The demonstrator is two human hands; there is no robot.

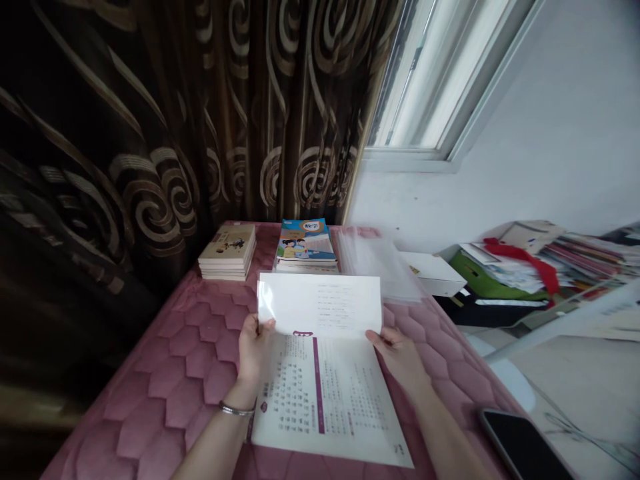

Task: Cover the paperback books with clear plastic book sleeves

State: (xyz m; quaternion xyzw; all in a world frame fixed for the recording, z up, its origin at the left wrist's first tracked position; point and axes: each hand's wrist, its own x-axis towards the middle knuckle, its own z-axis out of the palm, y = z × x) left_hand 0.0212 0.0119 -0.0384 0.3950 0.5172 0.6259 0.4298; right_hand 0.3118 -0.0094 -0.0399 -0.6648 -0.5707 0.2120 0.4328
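Observation:
An open book [340,393] with printed text and a purple stripe lies on the pink quilted cover [200,347], its upper part raised and folded toward the camera as a mostly white page [295,300]. A shiny clear film shows at that page's left edge. My left hand [255,343], with a silver bracelet at the wrist, pinches the left edge at the fold. On the right edge, my right hand [393,350] grips the book between thumb and fingers at about the same height.
Behind the book stand a stack of beige books [227,250] and a pile topped by a blue textbook [306,241]. Clear plastic sheets [377,263] lie right of them. A dark phone [523,443] is at the lower right. Beyond are a white box [433,273] and piled papers [505,270].

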